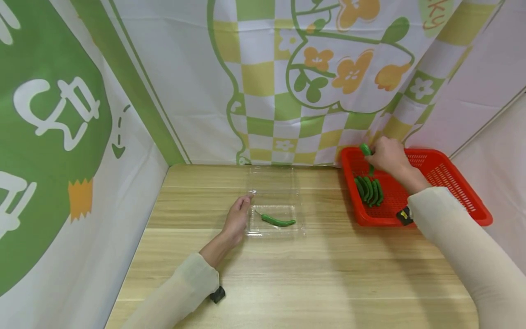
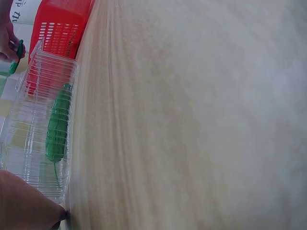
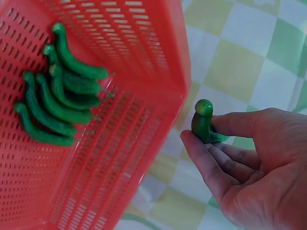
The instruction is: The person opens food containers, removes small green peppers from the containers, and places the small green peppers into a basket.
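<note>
My right hand (image 1: pixel 388 155) pinches a green chili pepper (image 3: pixel 204 115) between thumb and fingers, raised over the back left part of the red basket (image 1: pixel 460 192). Several more green peppers (image 3: pixel 62 105) lie side by side inside that basket. On the table, a clear plastic box (image 1: pixel 271 230) lies with its lid (image 1: pixel 273 178) folded back toward the wall. One curved green pepper (image 1: pixel 277 221) rests in the box, its thin stem toward the left. My left hand (image 1: pixel 236 219) holds the box's left edge near the hinge, thumb and fingers at the rim.
The wooden table (image 1: pixel 287 278) meets a wall cloth (image 1: pixel 279 114) with checks and flowers at the back. A green and white cloth (image 1: pixel 49 137) hangs along the left side. The basket stands at the table's back right, against the cloth.
</note>
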`<action>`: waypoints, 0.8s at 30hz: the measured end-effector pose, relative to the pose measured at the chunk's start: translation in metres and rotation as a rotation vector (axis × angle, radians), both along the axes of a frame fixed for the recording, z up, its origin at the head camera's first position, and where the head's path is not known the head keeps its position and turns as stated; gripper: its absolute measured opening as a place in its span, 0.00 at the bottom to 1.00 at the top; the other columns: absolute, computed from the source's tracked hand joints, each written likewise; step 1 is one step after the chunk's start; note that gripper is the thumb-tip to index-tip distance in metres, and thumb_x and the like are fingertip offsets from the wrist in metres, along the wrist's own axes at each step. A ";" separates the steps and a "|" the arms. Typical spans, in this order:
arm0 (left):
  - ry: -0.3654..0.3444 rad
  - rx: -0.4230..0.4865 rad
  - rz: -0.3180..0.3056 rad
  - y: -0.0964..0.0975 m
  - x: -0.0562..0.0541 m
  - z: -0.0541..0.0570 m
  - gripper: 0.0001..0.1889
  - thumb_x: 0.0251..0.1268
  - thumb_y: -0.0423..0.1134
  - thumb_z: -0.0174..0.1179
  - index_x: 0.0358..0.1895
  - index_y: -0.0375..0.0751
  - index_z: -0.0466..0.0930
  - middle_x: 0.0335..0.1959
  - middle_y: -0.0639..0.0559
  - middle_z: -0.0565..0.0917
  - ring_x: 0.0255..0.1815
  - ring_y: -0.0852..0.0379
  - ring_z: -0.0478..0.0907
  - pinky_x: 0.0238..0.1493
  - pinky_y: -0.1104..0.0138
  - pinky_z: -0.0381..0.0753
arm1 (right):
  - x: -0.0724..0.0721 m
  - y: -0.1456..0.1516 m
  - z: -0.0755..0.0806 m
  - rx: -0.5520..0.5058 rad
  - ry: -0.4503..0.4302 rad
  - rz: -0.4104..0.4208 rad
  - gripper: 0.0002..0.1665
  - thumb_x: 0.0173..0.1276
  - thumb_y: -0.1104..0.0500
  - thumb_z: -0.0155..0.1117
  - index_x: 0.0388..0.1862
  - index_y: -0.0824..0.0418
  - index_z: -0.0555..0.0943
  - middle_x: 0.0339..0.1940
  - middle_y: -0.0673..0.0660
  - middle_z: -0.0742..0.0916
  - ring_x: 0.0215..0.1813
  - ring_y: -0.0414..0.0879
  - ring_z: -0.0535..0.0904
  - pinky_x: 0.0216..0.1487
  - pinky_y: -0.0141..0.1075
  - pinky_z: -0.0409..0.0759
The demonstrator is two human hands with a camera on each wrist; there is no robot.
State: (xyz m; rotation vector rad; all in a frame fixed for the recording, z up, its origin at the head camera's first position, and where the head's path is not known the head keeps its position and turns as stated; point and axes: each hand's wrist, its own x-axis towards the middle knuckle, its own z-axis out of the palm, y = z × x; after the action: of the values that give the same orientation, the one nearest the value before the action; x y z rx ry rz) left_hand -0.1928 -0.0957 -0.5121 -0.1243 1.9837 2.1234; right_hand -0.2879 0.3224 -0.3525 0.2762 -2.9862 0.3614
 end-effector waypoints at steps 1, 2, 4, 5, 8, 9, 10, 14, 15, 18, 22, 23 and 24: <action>0.001 0.002 -0.002 0.000 0.000 0.000 0.25 0.91 0.44 0.36 0.80 0.39 0.63 0.86 0.41 0.56 0.87 0.38 0.46 0.86 0.43 0.44 | -0.001 0.003 0.000 -0.013 -0.007 -0.002 0.26 0.63 0.62 0.70 0.09 0.56 0.70 0.10 0.46 0.68 0.21 0.46 0.64 0.23 0.37 0.62; 0.001 0.001 -0.002 0.000 0.000 0.000 0.25 0.91 0.44 0.36 0.80 0.39 0.63 0.86 0.41 0.55 0.87 0.37 0.46 0.86 0.43 0.44 | -0.001 0.006 0.000 -0.022 -0.013 -0.002 0.24 0.63 0.62 0.70 0.11 0.57 0.71 0.10 0.46 0.69 0.21 0.45 0.64 0.22 0.36 0.62; 0.000 -0.002 -0.005 -0.001 0.000 -0.001 0.25 0.91 0.45 0.36 0.80 0.39 0.63 0.86 0.41 0.55 0.87 0.37 0.45 0.86 0.42 0.43 | -0.003 0.011 0.000 -0.042 -0.023 -0.008 0.20 0.61 0.63 0.71 0.15 0.59 0.71 0.11 0.48 0.71 0.21 0.46 0.66 0.23 0.37 0.64; -0.002 -0.005 -0.006 -0.001 0.000 -0.001 0.25 0.91 0.45 0.36 0.80 0.40 0.63 0.86 0.42 0.55 0.88 0.37 0.45 0.86 0.42 0.43 | -0.003 0.013 -0.001 -0.045 -0.029 -0.013 0.18 0.60 0.63 0.71 0.17 0.60 0.72 0.12 0.49 0.72 0.21 0.47 0.68 0.23 0.39 0.65; -0.006 -0.015 -0.009 -0.001 0.000 -0.002 0.25 0.91 0.46 0.36 0.80 0.40 0.64 0.86 0.43 0.56 0.87 0.37 0.45 0.86 0.41 0.43 | -0.005 0.021 -0.001 -0.042 -0.056 -0.033 0.14 0.58 0.63 0.71 0.21 0.63 0.74 0.13 0.52 0.77 0.24 0.54 0.75 0.28 0.49 0.73; -0.007 -0.019 -0.010 -0.001 -0.001 -0.003 0.25 0.91 0.46 0.36 0.79 0.41 0.64 0.87 0.43 0.56 0.87 0.37 0.45 0.86 0.40 0.43 | -0.005 0.023 -0.002 -0.038 -0.074 -0.041 0.13 0.59 0.63 0.70 0.20 0.64 0.76 0.13 0.54 0.79 0.25 0.57 0.78 0.30 0.52 0.75; -0.008 -0.021 -0.011 -0.001 -0.001 -0.003 0.25 0.91 0.47 0.36 0.79 0.41 0.64 0.87 0.43 0.56 0.87 0.37 0.45 0.86 0.40 0.43 | -0.006 0.026 -0.002 -0.030 -0.093 -0.048 0.13 0.60 0.62 0.70 0.19 0.66 0.78 0.13 0.54 0.81 0.26 0.58 0.80 0.32 0.54 0.76; -0.009 -0.028 -0.002 -0.001 -0.001 -0.004 0.25 0.91 0.47 0.36 0.79 0.41 0.65 0.86 0.43 0.56 0.87 0.37 0.46 0.86 0.40 0.45 | -0.006 0.035 -0.006 -0.020 -0.189 -0.082 0.19 0.64 0.60 0.66 0.13 0.65 0.84 0.12 0.55 0.85 0.26 0.57 0.83 0.30 0.49 0.76; -0.010 -0.029 0.000 -0.001 -0.001 -0.004 0.25 0.91 0.47 0.36 0.79 0.41 0.65 0.86 0.43 0.57 0.87 0.37 0.46 0.86 0.40 0.45 | -0.006 0.037 -0.006 -0.023 -0.217 -0.097 0.20 0.65 0.60 0.65 0.12 0.64 0.84 0.12 0.55 0.85 0.25 0.55 0.83 0.28 0.46 0.76; -0.012 -0.032 0.015 0.000 -0.001 -0.003 0.24 0.91 0.46 0.37 0.79 0.42 0.66 0.86 0.43 0.58 0.87 0.37 0.47 0.86 0.41 0.45 | -0.006 0.042 -0.010 -0.034 -0.275 -0.149 0.19 0.65 0.60 0.64 0.16 0.66 0.85 0.15 0.56 0.87 0.23 0.51 0.85 0.26 0.41 0.76; -0.014 -0.032 0.026 0.001 -0.001 -0.002 0.24 0.91 0.46 0.37 0.78 0.42 0.66 0.86 0.44 0.58 0.87 0.38 0.48 0.86 0.42 0.46 | -0.006 0.048 -0.013 -0.046 -0.310 -0.194 0.13 0.63 0.61 0.65 0.29 0.73 0.82 0.16 0.58 0.88 0.24 0.51 0.87 0.33 0.49 0.83; -0.014 -0.030 0.026 0.000 -0.001 -0.002 0.24 0.91 0.46 0.37 0.78 0.42 0.66 0.86 0.44 0.58 0.87 0.38 0.48 0.86 0.42 0.46 | -0.006 0.049 -0.014 -0.042 -0.316 -0.197 0.13 0.64 0.61 0.66 0.30 0.73 0.81 0.16 0.57 0.88 0.24 0.51 0.87 0.35 0.51 0.84; -0.012 -0.027 0.025 0.000 -0.001 -0.001 0.24 0.91 0.46 0.37 0.78 0.41 0.66 0.86 0.43 0.58 0.87 0.38 0.48 0.86 0.42 0.46 | -0.006 0.050 -0.015 -0.038 -0.322 -0.200 0.13 0.64 0.61 0.65 0.31 0.74 0.81 0.15 0.57 0.87 0.23 0.50 0.87 0.36 0.53 0.85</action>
State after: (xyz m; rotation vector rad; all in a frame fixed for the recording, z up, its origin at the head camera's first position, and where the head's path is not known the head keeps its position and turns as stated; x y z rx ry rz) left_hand -0.1934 -0.0953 -0.5135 -0.1665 2.0147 2.1063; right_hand -0.2943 0.3724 -0.3674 -0.0954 -3.2750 0.4798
